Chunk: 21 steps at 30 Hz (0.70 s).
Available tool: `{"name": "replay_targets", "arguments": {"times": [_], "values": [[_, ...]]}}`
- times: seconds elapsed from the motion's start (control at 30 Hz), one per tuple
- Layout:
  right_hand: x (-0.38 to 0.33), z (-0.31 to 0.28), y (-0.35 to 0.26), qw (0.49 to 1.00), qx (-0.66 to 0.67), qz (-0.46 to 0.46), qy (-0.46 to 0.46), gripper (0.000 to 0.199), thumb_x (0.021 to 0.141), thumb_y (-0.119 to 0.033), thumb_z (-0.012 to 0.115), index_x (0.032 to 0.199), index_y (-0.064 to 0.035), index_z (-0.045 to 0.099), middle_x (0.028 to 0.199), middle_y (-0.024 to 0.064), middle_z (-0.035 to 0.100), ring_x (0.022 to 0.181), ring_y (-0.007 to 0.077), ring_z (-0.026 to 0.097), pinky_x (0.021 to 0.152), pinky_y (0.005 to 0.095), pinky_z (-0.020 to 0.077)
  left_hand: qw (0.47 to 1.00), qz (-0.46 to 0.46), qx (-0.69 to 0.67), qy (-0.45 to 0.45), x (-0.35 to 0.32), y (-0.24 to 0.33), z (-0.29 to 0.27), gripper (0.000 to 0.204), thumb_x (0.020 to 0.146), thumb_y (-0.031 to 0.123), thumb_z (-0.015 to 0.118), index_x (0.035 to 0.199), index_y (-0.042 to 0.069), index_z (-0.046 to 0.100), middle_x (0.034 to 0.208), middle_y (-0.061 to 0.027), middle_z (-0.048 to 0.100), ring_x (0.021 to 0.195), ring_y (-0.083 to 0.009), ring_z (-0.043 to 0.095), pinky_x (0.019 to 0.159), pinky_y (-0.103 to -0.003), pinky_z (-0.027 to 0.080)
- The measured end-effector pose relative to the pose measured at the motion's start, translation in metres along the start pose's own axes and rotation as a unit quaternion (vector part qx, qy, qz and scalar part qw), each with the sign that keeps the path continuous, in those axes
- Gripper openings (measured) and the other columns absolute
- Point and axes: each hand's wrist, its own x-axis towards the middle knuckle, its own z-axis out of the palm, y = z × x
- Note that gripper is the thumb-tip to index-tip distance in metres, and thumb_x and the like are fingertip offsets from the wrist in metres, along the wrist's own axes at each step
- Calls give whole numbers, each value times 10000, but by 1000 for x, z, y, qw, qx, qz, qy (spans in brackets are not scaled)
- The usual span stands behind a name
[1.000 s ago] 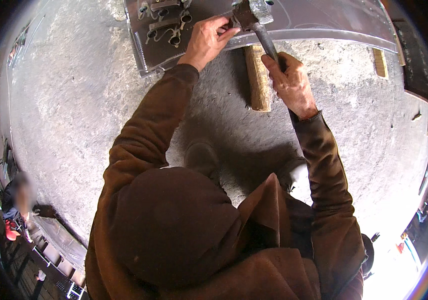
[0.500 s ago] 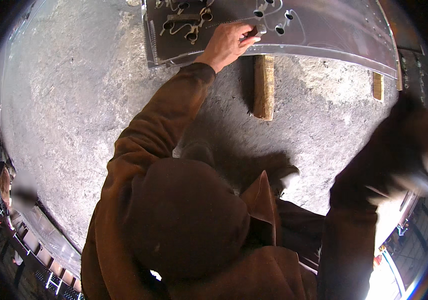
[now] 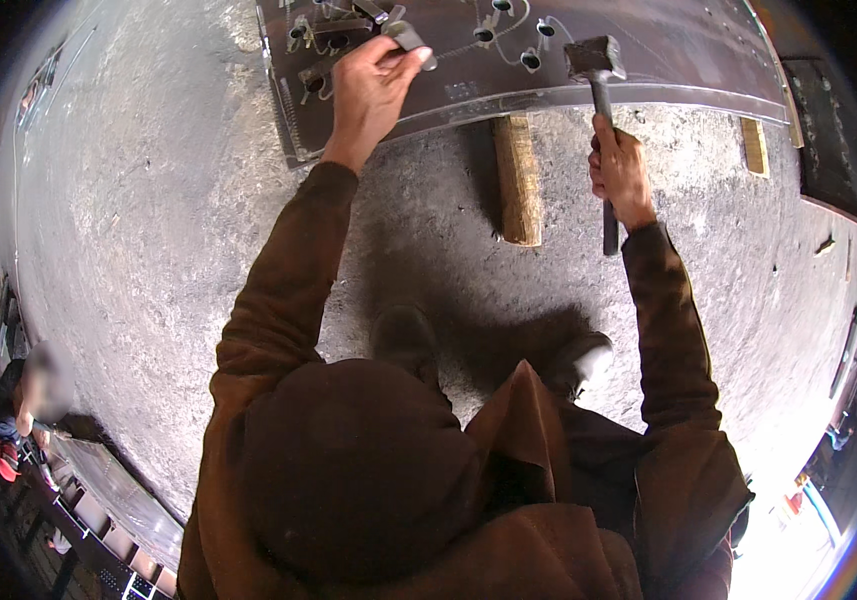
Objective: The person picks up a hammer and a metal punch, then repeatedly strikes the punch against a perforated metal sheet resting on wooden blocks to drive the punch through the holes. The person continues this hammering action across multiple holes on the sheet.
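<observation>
Left hand (image 3: 368, 85) pinches a small metal slug (image 3: 410, 40) over the steel plate (image 3: 668, 60); right hand (image 3: 620, 170) wraps the hammer (image 3: 598, 75), head resting on plate. Several cutouts look knocked out; others remain.

Floor: rough grey concrete floor (image 3: 148, 200), sunlit, hard shadows.
Supports: wooden blocks (image 3: 516, 180) on floor.
Left edge: metal racking (image 3: 98, 520).

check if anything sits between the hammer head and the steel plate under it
Nothing visible does. The hammer in the right hand has its head right over bare steel plate. The left hand holds a small metal piece off to the side.
</observation>
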Motion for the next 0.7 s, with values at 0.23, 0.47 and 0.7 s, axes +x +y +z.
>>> {"name": "replay_targets", "arguments": {"times": [0.23, 0.47, 0.7], "values": [[11, 1, 18, 993, -115, -16, -23, 530, 1011, -500, 565, 784, -25, 501, 606, 16, 483, 467, 132, 473, 402, 334, 416, 970, 67, 199, -125, -7, -6, 33, 229, 919, 207, 764, 1019, 6, 717, 874, -108, 761, 794, -188, 754, 694, -290, 593], [17, -2, 25, 992, -122, -24, -19, 557, 1007, -507, 562, 785, 3, 547, 587, 35, 489, 463, 158, 504, 410, 347, 457, 969, 94, 186, -135, -10, -17, 39, 260, 921, 252, 760, 1006, 9, 726, 884, -126, 761, 794, -204, 755, 690, -314, 598], [18, 2, 30, 992, -119, -37, -13, 579, 998, -525, 573, 783, 12, 554, 572, 44, 499, 466, 163, 526, 416, 347, 473, 964, 138, 183, -133, -10, -11, 40, 260, 921, 229, 756, 1026, -6, 721, 892, -136, 756, 783, -210, 750, 702, -315, 594]]}}
